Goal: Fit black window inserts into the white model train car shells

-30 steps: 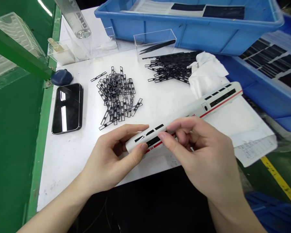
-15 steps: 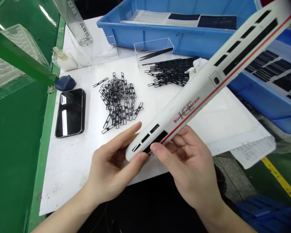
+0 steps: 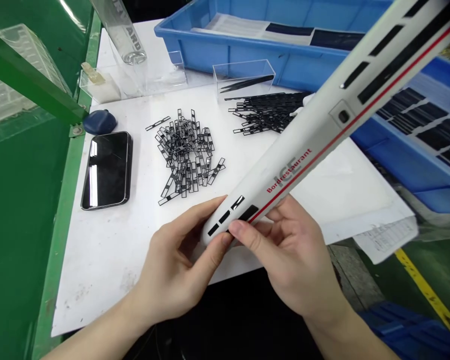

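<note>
A long white model train body point(image 3: 285, 150) with a red stripe, black windows and the words "ICE Bordrestaurant" slants from the lower middle to the upper right. My left hand point(image 3: 183, 255) grips its lower end, thumb on the near side and fingers partly hidden behind. My right hand point(image 3: 288, 255) holds the same end from the right, its thumb pressed near the lower black window and beside the left thumb. Beyond my left hand lies a loose pile of small black frames point(image 3: 187, 155) on the white table point(image 3: 108, 260).
Further back lie more black strips point(image 3: 266, 112) and a clear box point(image 3: 243, 80) holding black tweezers. Blue bins point(image 3: 225, 55) stand behind and right. At left are a dark phone-like device point(image 3: 107, 170), a blue lump point(image 3: 99, 122), a clear bottle point(image 3: 123, 35) and a green frame point(image 3: 30, 75).
The train body's upper end has come nearer the camera and looks larger. Both hands keep their grip at the lower end. The view has shifted slightly.
</note>
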A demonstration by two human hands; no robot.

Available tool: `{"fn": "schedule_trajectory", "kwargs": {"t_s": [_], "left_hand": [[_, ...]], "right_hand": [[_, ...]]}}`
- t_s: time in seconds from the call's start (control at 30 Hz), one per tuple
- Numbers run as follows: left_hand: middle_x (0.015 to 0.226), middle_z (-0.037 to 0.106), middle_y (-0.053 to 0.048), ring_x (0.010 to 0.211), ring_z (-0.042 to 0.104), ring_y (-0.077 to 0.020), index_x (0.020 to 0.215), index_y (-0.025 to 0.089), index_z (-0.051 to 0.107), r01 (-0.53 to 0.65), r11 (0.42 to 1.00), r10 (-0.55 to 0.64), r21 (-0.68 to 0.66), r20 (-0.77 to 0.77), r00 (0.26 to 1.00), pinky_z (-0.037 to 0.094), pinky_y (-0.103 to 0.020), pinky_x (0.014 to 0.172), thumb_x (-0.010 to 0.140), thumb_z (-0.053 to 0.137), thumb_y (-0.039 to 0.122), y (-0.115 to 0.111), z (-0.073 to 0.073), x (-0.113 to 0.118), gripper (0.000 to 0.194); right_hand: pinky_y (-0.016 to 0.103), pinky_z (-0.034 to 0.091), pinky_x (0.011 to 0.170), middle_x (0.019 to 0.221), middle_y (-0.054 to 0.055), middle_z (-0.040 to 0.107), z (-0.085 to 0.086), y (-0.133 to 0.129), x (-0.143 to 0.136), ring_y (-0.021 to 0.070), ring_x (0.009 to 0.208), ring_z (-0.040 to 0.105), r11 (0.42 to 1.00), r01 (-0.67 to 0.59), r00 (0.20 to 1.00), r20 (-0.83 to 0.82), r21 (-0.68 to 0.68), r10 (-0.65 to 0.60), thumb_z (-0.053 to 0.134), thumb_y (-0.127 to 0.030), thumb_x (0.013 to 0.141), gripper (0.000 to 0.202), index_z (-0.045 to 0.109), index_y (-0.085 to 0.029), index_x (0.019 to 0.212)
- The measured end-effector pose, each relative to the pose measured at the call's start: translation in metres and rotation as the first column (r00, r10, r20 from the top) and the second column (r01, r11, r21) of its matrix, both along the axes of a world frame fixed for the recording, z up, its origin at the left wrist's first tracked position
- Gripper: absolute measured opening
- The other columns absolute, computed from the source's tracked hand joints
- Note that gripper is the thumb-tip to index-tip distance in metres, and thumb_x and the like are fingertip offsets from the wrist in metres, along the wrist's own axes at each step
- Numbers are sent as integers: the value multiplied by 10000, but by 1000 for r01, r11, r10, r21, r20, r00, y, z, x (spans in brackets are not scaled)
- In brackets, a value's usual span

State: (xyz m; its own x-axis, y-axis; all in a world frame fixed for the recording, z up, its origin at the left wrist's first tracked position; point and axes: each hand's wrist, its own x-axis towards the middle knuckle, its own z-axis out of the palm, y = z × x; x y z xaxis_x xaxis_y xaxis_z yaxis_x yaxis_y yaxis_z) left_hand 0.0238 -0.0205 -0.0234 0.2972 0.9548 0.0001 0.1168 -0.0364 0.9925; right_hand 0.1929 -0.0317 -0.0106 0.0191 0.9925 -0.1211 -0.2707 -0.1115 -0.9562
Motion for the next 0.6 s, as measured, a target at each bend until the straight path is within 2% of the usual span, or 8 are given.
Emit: {"fn": "schedule_trajectory", "kwargs": {"t_s": [0.2, 0.3, 0.37, 0.47, 0.6], "left_hand": [[1395, 742, 29, 1256, 698, -175, 1402, 324, 682, 8, 999, -10, 31, 66, 998, 555, -232, 1105, 987, 718, 146, 0, -4, -1, 453], [1386, 745, 44, 1243, 702, -168, 1416, 349, 671, 16, 999, -18, 38, 57, 998, 563, -229, 1096, 983, 718, 135, 0, -7, -3, 486], [1392, 742, 44, 1224, 712, -164, 1419, 356, 669, 18, 999, -20, 29, 74, 997, 575, -231, 1083, 985, 716, 138, 0, -7, -3, 488], [1392, 745, 42, 1237, 709, -154, 1388, 353, 695, 7, 999, -11, 38, 110, 994, 570, -211, 1081, 986, 717, 138, 2, -6, -2, 456], [1387, 750, 36, 1193, 727, -145, 1387, 358, 696, 10, 999, -16, 52, 127, 992, 574, -224, 1085, 992, 706, 137, 4, -5, -1, 453]], "right_hand": [[202, 664, 823, 941, -16, 816, -9, 13, 11, 148, 900, 800, 995, -60, 993, -91, 82, 68, 800, -190, 930, 131, 767, -258, 1036], [200, 662, 815, 938, -20, 813, -13, 15, 13, 137, 887, 790, 997, -37, 986, -162, 62, 46, 808, -185, 929, 136, 783, -265, 1036], [217, 674, 796, 962, -17, 815, -12, 17, 14, 144, 880, 794, 996, -73, 977, -197, 41, 80, 809, -190, 929, 146, 784, -267, 1050], [217, 678, 797, 998, -13, 818, -7, 19, 17, 147, 906, 798, 990, -127, 976, -171, 54, 134, 791, -202, 946, 122, 782, -263, 1052], [204, 682, 755, 901, -4, 815, 0, 21, 22, 135, 810, 793, 982, -161, 981, -93, 97, 170, 739, -230, 989, 52, 791, -229, 981]]}}
